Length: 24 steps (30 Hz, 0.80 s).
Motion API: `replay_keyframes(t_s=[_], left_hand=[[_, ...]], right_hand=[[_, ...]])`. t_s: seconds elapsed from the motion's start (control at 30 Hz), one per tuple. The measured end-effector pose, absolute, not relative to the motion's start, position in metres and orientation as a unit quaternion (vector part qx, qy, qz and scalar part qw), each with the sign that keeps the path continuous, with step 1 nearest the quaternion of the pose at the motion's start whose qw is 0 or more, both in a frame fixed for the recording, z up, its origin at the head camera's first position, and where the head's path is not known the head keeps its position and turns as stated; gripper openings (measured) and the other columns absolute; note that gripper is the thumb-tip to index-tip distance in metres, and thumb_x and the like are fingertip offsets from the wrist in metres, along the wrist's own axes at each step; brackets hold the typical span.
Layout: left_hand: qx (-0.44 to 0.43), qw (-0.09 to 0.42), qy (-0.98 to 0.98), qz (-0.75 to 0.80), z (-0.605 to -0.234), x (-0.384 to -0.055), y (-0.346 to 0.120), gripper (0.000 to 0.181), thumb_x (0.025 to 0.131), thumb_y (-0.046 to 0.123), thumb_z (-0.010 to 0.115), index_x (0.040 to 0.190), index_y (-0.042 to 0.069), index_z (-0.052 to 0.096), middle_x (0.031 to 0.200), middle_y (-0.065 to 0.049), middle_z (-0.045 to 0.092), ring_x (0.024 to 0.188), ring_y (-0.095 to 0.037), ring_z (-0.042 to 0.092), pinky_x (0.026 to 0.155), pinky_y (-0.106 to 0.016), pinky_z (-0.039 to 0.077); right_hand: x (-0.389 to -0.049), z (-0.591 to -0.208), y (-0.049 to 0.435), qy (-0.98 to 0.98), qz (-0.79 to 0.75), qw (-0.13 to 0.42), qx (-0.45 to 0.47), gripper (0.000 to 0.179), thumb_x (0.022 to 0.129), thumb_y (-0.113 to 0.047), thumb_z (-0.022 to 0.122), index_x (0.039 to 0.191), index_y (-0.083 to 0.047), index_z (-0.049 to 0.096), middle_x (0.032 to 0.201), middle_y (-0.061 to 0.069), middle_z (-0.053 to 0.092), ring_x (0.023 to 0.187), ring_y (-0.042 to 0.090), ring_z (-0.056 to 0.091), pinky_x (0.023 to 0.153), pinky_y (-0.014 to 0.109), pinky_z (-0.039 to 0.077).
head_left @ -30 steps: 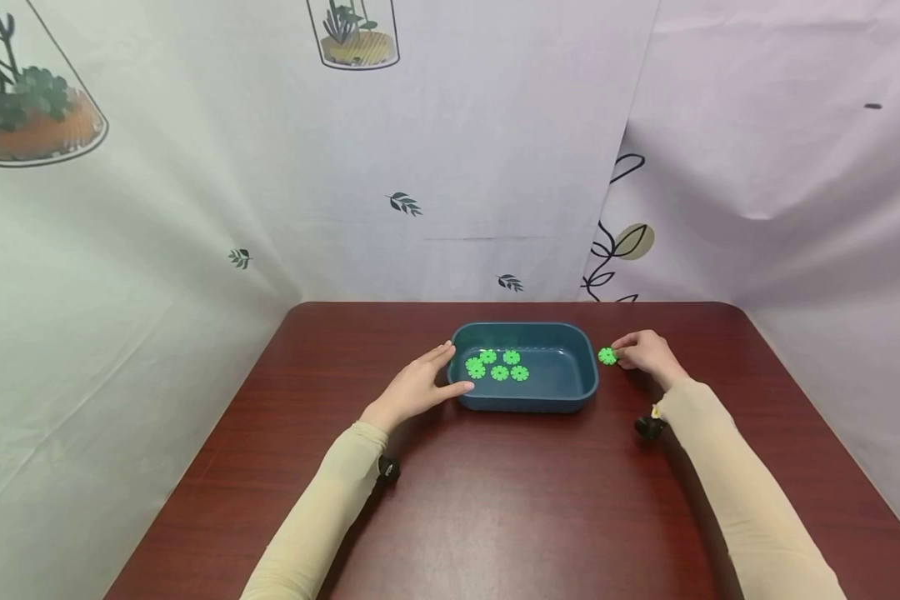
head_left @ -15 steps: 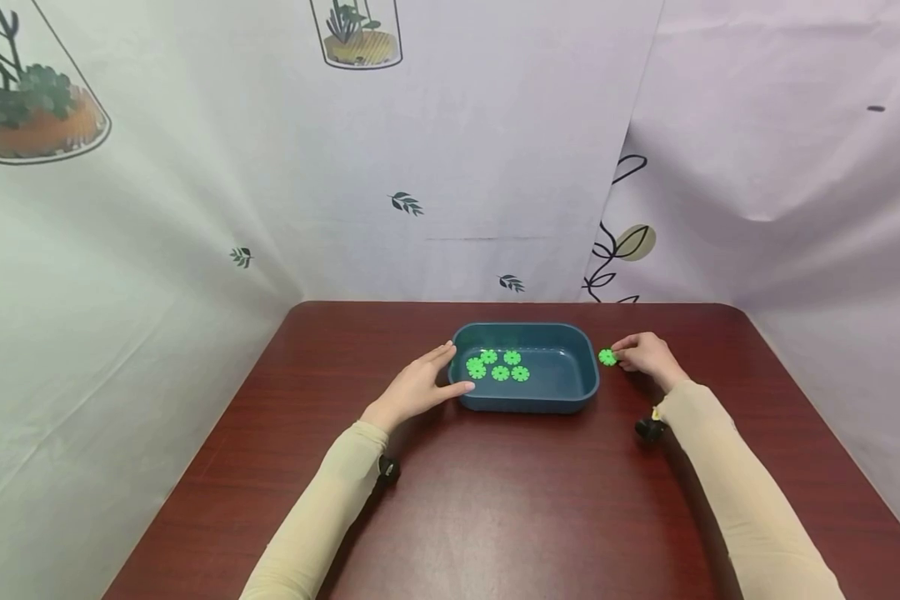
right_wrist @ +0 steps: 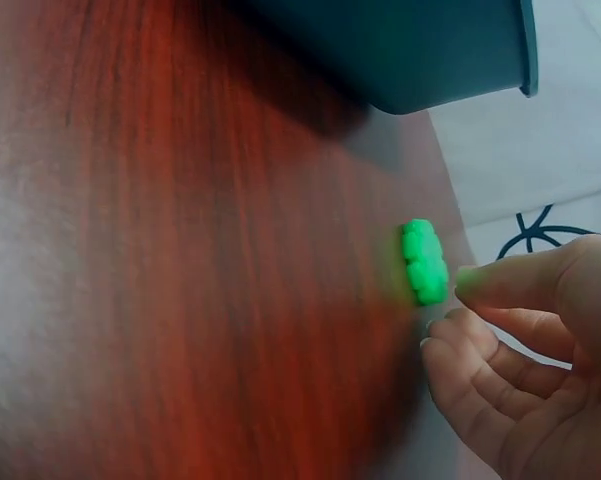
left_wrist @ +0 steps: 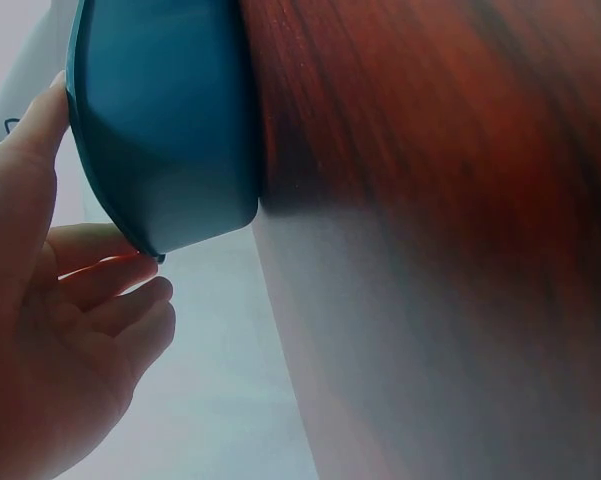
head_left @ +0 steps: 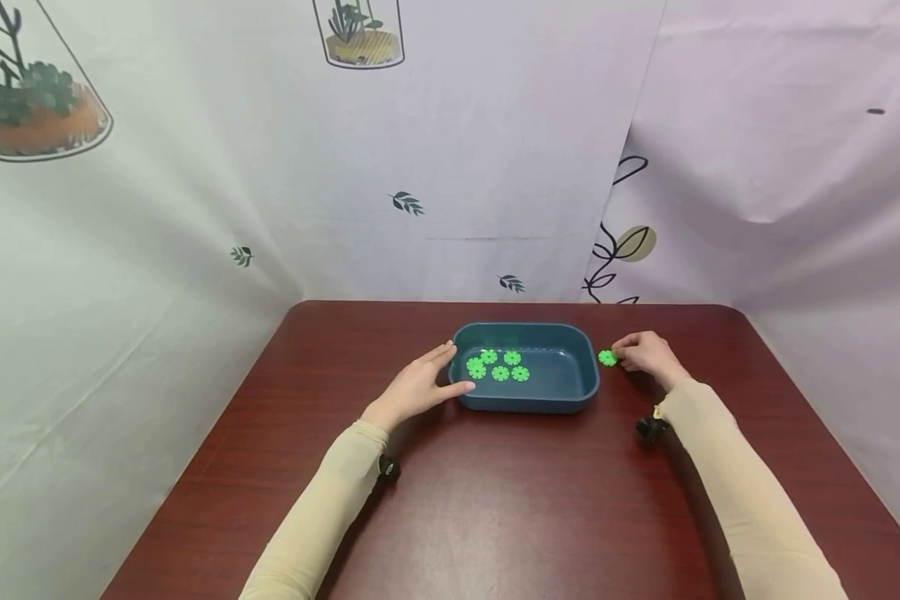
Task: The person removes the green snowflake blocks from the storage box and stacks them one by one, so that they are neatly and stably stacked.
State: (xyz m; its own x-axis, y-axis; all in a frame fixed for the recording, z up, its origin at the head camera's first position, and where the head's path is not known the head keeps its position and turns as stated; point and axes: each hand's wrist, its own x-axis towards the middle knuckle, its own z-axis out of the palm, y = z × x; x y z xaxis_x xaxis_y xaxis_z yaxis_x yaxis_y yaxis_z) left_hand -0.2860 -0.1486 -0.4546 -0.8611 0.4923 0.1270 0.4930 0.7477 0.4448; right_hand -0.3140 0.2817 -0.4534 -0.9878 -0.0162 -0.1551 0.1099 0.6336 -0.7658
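A dark blue-green rectangular tub (head_left: 555, 406) stands on the table. In it lie several bright green flower-shaped interlocking discs (head_left: 520, 373), mostly toward the left end. My left hand (head_left: 408, 392) rests with spread, fairly straight fingers and thumb against the tub's left end; the left wrist view shows its thumb (left_wrist: 50, 120) and fingertips at the rim. One more green disc (right_wrist: 425, 262) lies flat on the table, just right of the tub. Close beside it is my right hand (head_left: 645, 354), thumb and fingertips right at the disc's edge and apart from one another in the right wrist view.
The reddish-brown wooden table (head_left: 495, 500) spreads toward me in front of the tub. White cloth (head_left: 457, 150) printed with plants hangs behind the far edge and along both sides. Each wrist wears a small black device (head_left: 650, 429).
The hands, tub and discs stay in place. Only the head view shifts very slightly.
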Motion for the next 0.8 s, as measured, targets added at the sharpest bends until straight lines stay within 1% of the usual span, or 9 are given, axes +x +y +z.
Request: replay_keyframes(t_s=[0.17,0.3,0.47,0.6,0.8], left_hand=[[-0.261,-0.001,-0.936,-0.237,-0.454,-0.285,-0.148,0.093,0.089,0.067,0.063,0.155,0.005,0.039,0.161,-0.01,0.036,0.148,-0.023,0.032,0.117,-0.045,0.032],[-0.26,-0.001,-0.936,-0.238,-0.452,-0.284,-0.148,0.092,0.089,0.064,0.065,0.155,0.004,0.039,0.161,-0.009,0.035,0.149,-0.023,0.032,0.117,-0.045,0.032],[-0.259,-0.003,-0.935,-0.242,-0.452,-0.284,-0.148,0.091,0.09,0.062,0.066,0.155,0.004,0.039,0.161,-0.01,0.035,0.149,-0.023,0.031,0.117,-0.045,0.032],[-0.256,-0.005,-0.937,-0.238,-0.453,-0.285,-0.149,0.091,0.09,0.063,0.066,0.155,0.006,0.038,0.161,-0.008,0.034,0.149,-0.021,0.031,0.117,-0.044,0.032],[-0.257,-0.003,-0.936,-0.239,-0.455,-0.285,-0.149,0.093,0.089,0.066,0.064,0.155,0.005,0.039,0.161,-0.009,0.035,0.149,-0.022,0.032,0.117,-0.044,0.032]], right_hand=[[-0.318,-0.441,0.283,0.908,-0.414,0.066,0.023,0.032,0.101,-0.014,0.06,0.119,0.012,0.064,0.112,0.027,0.066,0.088,0.028,0.068,0.077,0.034,0.06],[-0.323,-0.424,0.28,0.914,-0.402,0.055,0.019,0.033,0.101,-0.016,0.059,0.12,0.01,0.063,0.116,0.029,0.065,0.096,0.035,0.068,0.085,0.041,0.059],[-0.328,-0.404,0.269,0.916,-0.396,0.06,0.008,0.037,0.102,-0.02,0.058,0.125,0.008,0.061,0.125,0.032,0.061,0.109,0.044,0.063,0.096,0.051,0.053],[-0.331,-0.393,0.252,0.923,-0.378,0.069,-0.015,0.038,0.103,-0.019,0.058,0.129,0.007,0.06,0.126,0.032,0.061,0.112,0.044,0.062,0.098,0.054,0.05],[-0.336,-0.387,0.223,0.931,-0.352,0.067,-0.067,0.034,0.101,-0.015,0.06,0.127,0.007,0.063,0.118,0.027,0.067,0.105,0.038,0.065,0.092,0.051,0.054]])
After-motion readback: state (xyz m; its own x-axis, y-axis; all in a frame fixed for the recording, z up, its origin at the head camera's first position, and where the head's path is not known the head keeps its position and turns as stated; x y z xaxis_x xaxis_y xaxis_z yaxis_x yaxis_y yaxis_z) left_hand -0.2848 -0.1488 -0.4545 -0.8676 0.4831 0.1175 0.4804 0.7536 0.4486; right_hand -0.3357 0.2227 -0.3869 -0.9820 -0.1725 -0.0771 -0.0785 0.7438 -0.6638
